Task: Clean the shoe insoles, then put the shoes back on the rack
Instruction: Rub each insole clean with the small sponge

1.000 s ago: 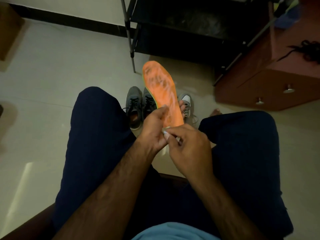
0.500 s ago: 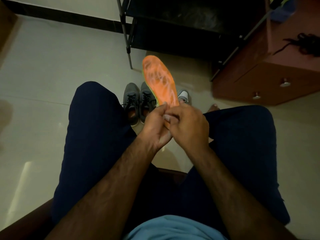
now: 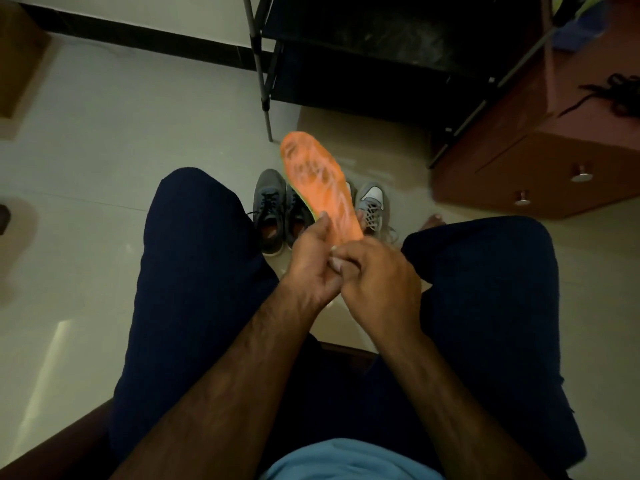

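One orange insole (image 3: 318, 181) is held up in the air between a seated person's knees, toe end pointing away and smudged with pale grey marks. It looks light, thin and bendy, likely foam, so it should flex if held only at one end; the firmer heel end is the sensible place to grip, with the forefoot supported while it is rubbed. The left hand (image 3: 308, 261) grips that heel end, thumb lying along the insole's near edge. The right hand (image 3: 381, 285) sits just beside it, touching, its fingers (image 3: 349, 258) curled and apparently pinching a small pale scrap (image 3: 334, 263), perhaps a wipe; too little of it shows to be sure. Below the insole, three shoes stand on the tiled floor (image 3: 104, 150): a dark grey shoe (image 3: 268, 209), a second dark shoe (image 3: 298, 216) partly hidden by the insole, and a light grey shoe (image 3: 372, 206); whether a fourth lies behind the insole cannot be told. Beyond them stands one black shoe rack (image 3: 363, 46), and to its right one brown cabinet (image 3: 502, 174) with two round knobs.
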Demonstrator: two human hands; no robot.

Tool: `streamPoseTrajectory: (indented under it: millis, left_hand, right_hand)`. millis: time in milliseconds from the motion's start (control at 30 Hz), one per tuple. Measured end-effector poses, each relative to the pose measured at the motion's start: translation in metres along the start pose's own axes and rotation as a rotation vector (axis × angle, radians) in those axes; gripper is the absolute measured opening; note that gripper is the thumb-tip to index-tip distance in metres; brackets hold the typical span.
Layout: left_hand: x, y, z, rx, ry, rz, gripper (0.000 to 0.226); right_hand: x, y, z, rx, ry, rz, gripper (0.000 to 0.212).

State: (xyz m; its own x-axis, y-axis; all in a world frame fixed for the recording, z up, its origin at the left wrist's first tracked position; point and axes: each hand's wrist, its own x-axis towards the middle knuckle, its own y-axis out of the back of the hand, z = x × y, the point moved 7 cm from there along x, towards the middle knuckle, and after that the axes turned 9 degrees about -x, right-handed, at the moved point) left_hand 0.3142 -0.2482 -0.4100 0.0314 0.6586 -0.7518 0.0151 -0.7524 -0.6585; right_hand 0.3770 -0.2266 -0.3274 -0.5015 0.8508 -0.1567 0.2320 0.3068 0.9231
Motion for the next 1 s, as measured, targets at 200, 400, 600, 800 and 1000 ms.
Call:
streamPoseTrajectory:
  millis: [200,400,600,800,1000]
  left_hand:
    - [-0.001,-0.001,-0.006,0.022,-0.037,-0.016,0.053]
    - [0.002,-0.004,0.007,0.037,-0.081,-0.048,0.062]
    - [0.0,-0.009,0.011,0.064,-0.114,-0.042,0.058]
    - [-0.001,-0.01,0.005,0.104,-0.085,-0.036,0.053]
    - [0.001,-0.012,0.011,0.107,-0.064,-0.055,0.058]
  right_hand:
    - [0.039,0.005,0.007,-0.036,-0.061,0.024,0.011]
    - [0.014,0.008,0.01,-0.005,-0.032,0.031,0.01]
    - [0.018,0.0,0.024,-0.013,-0.084,0.048,0.01]
    - [0.037,0.011,0.037,0.084,-0.171,0.123,0.008]
    - [0.004,0.003,0.025,0.063,-0.08,0.068,0.006]
